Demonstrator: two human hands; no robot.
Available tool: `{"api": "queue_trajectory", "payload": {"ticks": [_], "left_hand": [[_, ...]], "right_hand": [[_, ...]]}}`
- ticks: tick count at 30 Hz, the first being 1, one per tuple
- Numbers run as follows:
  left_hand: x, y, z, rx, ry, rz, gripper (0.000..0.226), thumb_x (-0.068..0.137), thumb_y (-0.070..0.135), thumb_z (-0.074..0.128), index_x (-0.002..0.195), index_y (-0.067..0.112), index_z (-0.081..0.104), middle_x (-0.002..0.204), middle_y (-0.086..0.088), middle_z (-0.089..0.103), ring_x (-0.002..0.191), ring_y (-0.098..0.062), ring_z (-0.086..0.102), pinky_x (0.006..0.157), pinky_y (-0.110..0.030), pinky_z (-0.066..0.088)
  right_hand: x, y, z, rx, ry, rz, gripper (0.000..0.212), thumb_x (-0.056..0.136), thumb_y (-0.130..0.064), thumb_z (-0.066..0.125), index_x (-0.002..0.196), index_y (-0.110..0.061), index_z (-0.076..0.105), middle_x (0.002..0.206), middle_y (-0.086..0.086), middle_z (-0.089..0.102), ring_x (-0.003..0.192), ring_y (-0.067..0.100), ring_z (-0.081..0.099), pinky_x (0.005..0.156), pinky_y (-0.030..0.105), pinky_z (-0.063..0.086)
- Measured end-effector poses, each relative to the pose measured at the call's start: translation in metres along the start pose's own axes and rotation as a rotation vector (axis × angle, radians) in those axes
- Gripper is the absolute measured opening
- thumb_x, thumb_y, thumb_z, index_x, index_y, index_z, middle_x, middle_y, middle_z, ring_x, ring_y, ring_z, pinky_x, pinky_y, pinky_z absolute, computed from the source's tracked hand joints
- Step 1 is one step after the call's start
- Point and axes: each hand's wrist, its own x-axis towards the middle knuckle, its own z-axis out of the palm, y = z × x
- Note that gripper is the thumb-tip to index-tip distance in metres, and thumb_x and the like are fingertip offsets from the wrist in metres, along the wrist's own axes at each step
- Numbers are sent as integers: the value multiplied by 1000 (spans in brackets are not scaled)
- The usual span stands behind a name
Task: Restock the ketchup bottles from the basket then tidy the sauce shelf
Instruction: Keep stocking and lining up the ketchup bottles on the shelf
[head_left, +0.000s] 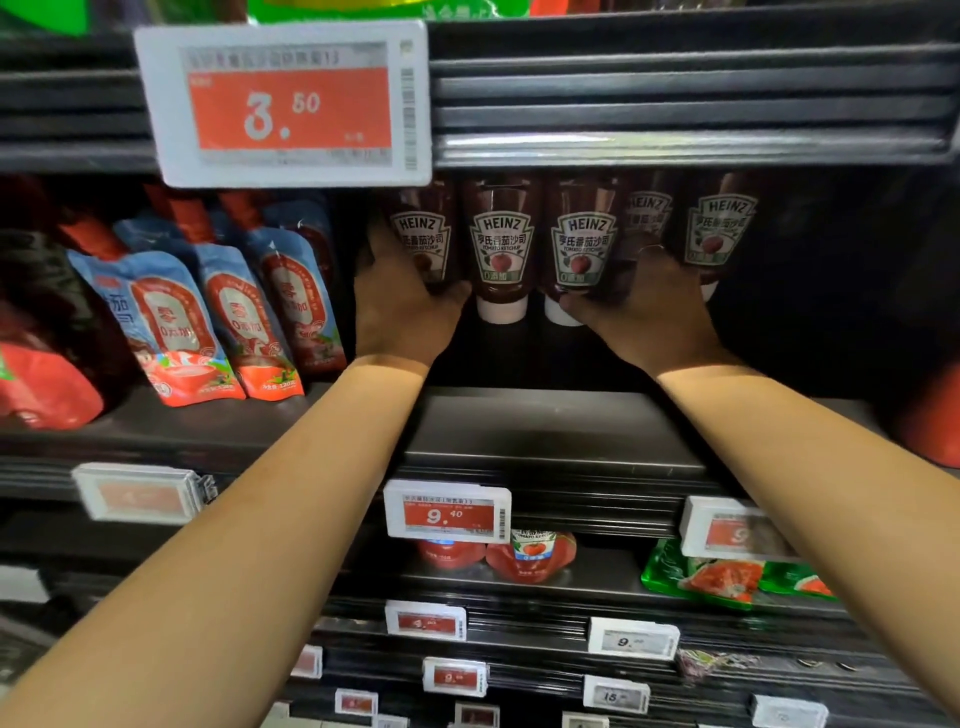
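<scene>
A row of dark red Heinz ketchup squeeze bottles with white caps pointing down stands at the far back of the dark metal sauce shelf, under the shelf above. Five labels show side by side. The left hand wraps around the leftmost bottle, fingers behind its left side and thumb across the lower front. The right hand grips the third bottle from the left near its white cap, thumb in front and fingers curled up around its right side, partly covering the fourth bottle. The near part of the shelf is bare dark metal.

To the left on the same shelf lean blue and red spouted sauce pouches. A large white price tag with a red panel reading 3.50 hangs from the shelf above, and a smaller tag reading 9.40 sits on the near edge below the bottles. Lower still lie red tomato pouches and green packets.
</scene>
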Motion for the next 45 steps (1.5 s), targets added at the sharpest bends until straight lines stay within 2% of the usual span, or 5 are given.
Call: {"api": "queue_trajectory", "payload": {"ticks": [12, 25, 33, 36, 45], "left_hand": [[7, -8, 2, 22, -80, -91, 70, 75, 27, 85, 135, 11, 54, 133, -6, 64, 125, -24, 59, 91, -19, 38], [2, -4, 4, -74, -198, -164, 97, 68, 35, 88, 145, 13, 32, 145, -11, 50, 135, -31, 47, 113, -42, 39], [-11, -1, -3, 72, -276, -178, 113, 71, 51, 83, 154, 8, 18, 156, -16, 33, 143, -38, 31, 113, -45, 32], [-17, 1, -11, 88, -270, -192, 100, 76, 46, 80, 151, 8, 26, 152, -17, 40, 139, -41, 38, 112, -46, 35], [-85, 11, -44, 197, -297, 75, 34, 86, 35, 76, 115, 17, 74, 115, -9, 72, 109, -29, 63, 87, -27, 41]], "right_hand": [[2, 2, -1, 87, -23, 52, 67, 64, -39, 93, 122, -20, 64, 115, -3, 74, 107, 11, 69, 96, 30, 54], [4, 8, 4, 210, -73, 107, 78, 56, -41, 97, 125, -23, 64, 116, -7, 74, 107, 6, 69, 98, 34, 55], [-17, 4, -11, 100, -66, 116, 76, 62, -42, 93, 128, -28, 58, 117, -17, 71, 104, -4, 62, 90, 8, 44], [-32, 7, -25, -23, -58, 162, 64, 68, -48, 87, 122, -28, 61, 112, -12, 70, 104, 6, 62, 73, 1, 37], [-83, 8, -72, -305, -225, 52, 46, 90, -41, 69, 129, -18, 62, 132, 6, 62, 121, 27, 56, 100, 28, 40]]}}
